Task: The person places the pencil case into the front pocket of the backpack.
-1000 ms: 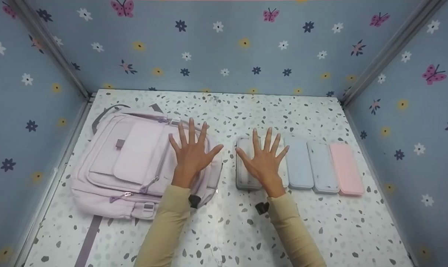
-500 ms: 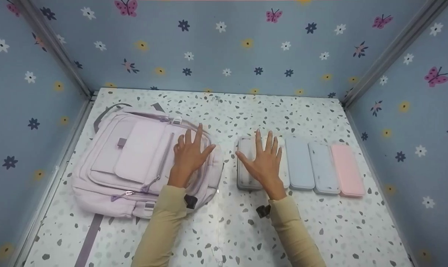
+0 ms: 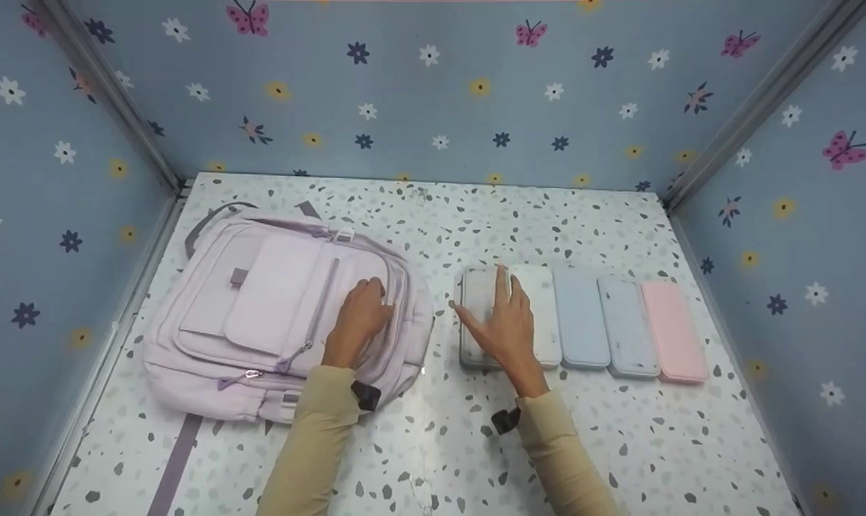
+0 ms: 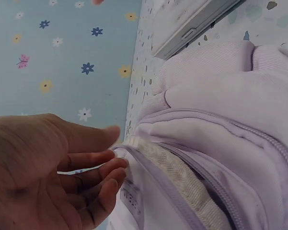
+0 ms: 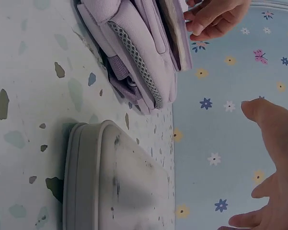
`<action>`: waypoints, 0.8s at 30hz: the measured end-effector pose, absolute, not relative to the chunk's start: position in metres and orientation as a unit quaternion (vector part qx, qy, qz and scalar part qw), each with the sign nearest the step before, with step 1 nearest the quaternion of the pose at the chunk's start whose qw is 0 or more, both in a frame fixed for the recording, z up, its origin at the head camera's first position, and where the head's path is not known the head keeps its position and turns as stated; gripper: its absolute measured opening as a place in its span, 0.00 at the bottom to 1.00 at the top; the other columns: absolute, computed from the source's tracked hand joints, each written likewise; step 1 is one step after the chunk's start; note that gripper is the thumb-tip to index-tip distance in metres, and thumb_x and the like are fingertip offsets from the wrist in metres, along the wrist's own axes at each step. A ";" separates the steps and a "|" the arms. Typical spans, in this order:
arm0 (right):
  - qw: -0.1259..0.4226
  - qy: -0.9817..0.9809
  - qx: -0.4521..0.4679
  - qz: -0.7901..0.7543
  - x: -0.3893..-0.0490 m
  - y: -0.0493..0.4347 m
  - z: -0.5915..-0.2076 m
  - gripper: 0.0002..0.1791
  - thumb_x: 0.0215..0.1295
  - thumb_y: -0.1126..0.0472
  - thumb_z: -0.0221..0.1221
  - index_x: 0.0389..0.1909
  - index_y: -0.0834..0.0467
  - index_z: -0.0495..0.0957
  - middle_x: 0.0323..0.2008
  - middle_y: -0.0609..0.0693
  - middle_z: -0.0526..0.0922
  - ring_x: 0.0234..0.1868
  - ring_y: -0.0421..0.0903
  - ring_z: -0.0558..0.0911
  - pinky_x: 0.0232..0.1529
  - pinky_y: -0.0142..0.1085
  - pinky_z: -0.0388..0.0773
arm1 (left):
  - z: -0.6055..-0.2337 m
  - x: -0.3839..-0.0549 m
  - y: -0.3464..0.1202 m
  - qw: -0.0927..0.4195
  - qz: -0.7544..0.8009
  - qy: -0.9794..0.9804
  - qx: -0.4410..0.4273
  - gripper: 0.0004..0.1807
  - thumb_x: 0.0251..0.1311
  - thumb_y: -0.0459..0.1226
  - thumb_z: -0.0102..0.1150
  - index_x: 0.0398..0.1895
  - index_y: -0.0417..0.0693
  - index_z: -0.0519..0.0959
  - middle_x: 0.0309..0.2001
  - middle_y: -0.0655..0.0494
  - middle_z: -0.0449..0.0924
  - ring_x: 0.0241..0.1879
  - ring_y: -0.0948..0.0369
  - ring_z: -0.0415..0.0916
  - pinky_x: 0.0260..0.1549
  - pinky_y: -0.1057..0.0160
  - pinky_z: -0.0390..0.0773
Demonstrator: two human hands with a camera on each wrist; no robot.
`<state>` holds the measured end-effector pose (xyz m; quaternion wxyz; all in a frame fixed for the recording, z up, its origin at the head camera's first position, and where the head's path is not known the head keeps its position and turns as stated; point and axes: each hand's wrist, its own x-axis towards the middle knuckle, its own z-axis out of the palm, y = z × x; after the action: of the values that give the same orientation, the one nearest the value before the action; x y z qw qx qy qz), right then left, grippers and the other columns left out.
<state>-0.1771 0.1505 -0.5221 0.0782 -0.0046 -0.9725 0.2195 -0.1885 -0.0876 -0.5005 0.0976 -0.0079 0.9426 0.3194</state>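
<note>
A pale lilac backpack (image 3: pixel 275 287) lies on its back at the left, its zipped opening (image 4: pixel 196 177) parted along the right side. My left hand (image 3: pixel 357 319) is over this side, fingers loosely bent. In the left wrist view its thumb and fingertips are close to the edge of the front panel, with a gap between them; contact is unclear. My right hand (image 3: pixel 504 326) hovers with extended fingers above a greyish translucent case (image 3: pixel 475 344) and a white case (image 3: pixel 544 315). It holds nothing.
Right of these stand a light blue case (image 3: pixel 581 315), a pale grey-blue case (image 3: pixel 628 326) and a pink case (image 3: pixel 672 330) in a row. Patterned walls (image 3: pixel 433 86) enclose the speckled table (image 3: pixel 433 215) at the back and sides. A strap (image 3: pixel 178 459) trails toward the front.
My left hand has gone from spread fingers to bent ones and come down to the backpack's right side. My right hand's fingers have drawn closer together above the cases.
</note>
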 end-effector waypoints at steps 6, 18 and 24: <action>0.048 -0.972 -0.017 0.229 -0.173 0.151 -0.532 0.58 0.51 0.30 0.59 0.75 0.58 0.47 0.67 0.67 0.60 0.65 0.63 0.65 0.62 0.54 0.65 | -0.503 -0.185 -0.086 0.121 0.298 0.947 -0.008 0.17 0.61 0.28 0.46 0.52 0.31 0.71 0.48 0.37 0.73 0.50 0.43 0.73 0.54 0.48 0.71; -0.009 -0.972 -0.031 0.232 -0.163 0.149 -0.544 0.60 0.50 0.30 0.61 0.74 0.60 0.47 0.63 0.70 0.63 0.62 0.65 0.67 0.59 0.55 0.67 | -0.500 -0.180 -0.084 0.129 0.253 0.959 -0.022 0.11 0.58 0.31 0.49 0.40 0.33 0.77 0.36 0.40 0.79 0.35 0.46 0.77 0.39 0.48 0.77; -0.023 -0.970 -0.050 0.238 -0.161 0.148 -0.548 0.57 0.54 0.33 0.60 0.74 0.61 0.46 0.63 0.70 0.63 0.62 0.65 0.67 0.58 0.55 0.68 | -0.494 -0.177 -0.088 0.109 0.258 0.960 -0.008 0.11 0.57 0.31 0.49 0.38 0.33 0.76 0.37 0.39 0.79 0.36 0.43 0.78 0.39 0.46 0.77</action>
<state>-0.1605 0.1483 -0.5478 -0.0227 -0.0499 -0.9698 0.2377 -0.1773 -0.0885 -0.4938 0.1087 -0.0081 0.9600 0.2577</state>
